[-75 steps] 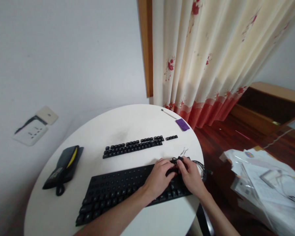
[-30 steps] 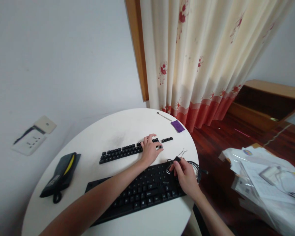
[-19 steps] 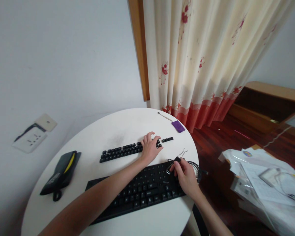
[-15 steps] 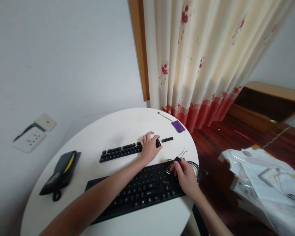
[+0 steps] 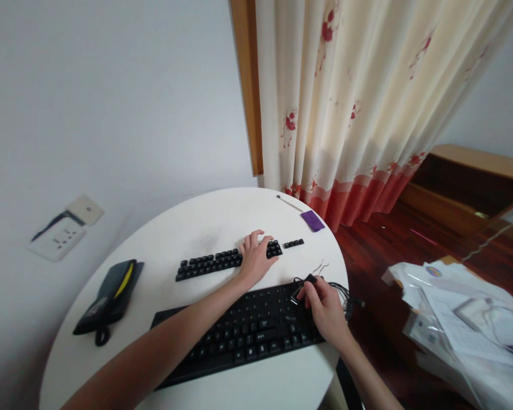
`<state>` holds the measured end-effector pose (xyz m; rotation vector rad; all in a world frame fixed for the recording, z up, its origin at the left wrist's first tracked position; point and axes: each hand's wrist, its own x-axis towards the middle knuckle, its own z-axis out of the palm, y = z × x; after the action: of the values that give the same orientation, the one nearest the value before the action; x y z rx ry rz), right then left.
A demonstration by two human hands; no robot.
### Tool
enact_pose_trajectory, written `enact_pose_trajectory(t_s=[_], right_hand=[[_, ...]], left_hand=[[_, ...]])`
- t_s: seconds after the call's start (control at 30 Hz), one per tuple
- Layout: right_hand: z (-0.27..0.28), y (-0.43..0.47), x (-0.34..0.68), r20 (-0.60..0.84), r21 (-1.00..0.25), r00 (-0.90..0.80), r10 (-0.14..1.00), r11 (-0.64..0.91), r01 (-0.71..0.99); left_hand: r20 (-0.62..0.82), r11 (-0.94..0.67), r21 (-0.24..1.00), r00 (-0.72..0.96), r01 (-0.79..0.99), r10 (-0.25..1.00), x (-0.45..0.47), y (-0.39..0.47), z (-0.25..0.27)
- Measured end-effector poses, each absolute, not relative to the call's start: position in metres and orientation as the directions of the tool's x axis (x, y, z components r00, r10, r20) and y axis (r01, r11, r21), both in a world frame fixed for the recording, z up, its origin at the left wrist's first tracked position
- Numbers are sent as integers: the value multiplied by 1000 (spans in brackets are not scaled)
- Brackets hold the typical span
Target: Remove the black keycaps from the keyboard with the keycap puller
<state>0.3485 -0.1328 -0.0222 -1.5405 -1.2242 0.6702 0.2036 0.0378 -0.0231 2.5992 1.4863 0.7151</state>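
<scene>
My left hand [image 5: 255, 259] is over the rows of loose black keycaps [image 5: 214, 262], its fingers bent and spread apart, touching or just above them. I cannot tell whether a fingertip presses on a cap. My right hand [image 5: 327, 310] is closed on a small black tool with thin metal wire prongs, which looks like a keycap puller [image 5: 311, 278]. It hovers over the right end of the black keyboard [image 5: 256, 347], whose upper rows show bare key sockets while the lower rows still carry caps. My left forearm hides the keyboard's left middle.
A short row of keycaps [image 5: 293, 243] sits apart at the right. Behind lie a small brush [image 5: 289, 203] and a purple cloth [image 5: 312, 221]. A black pouch with a yellow stripe [image 5: 109, 296] is at left. The coiled cable [image 5: 345, 296] hangs near the table's right edge.
My left hand has shifted slightly left along the keycap rows, uncovering more caps at their right end. My right hand keeps its grip on the tool. The view has moved slightly.
</scene>
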Motion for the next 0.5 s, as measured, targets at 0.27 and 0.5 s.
enact_pose_trajectory(t_s=[0.27,0.5], right_hand=[[-24,-132,349,175,-926,333,927,40,375],[-24,-132,349,166,-928,328,930,34,372]], left_hand=[[368,-550,273,443,789,818,201,41,-24],[359,-556,250,458,792,813,205,36,-20]])
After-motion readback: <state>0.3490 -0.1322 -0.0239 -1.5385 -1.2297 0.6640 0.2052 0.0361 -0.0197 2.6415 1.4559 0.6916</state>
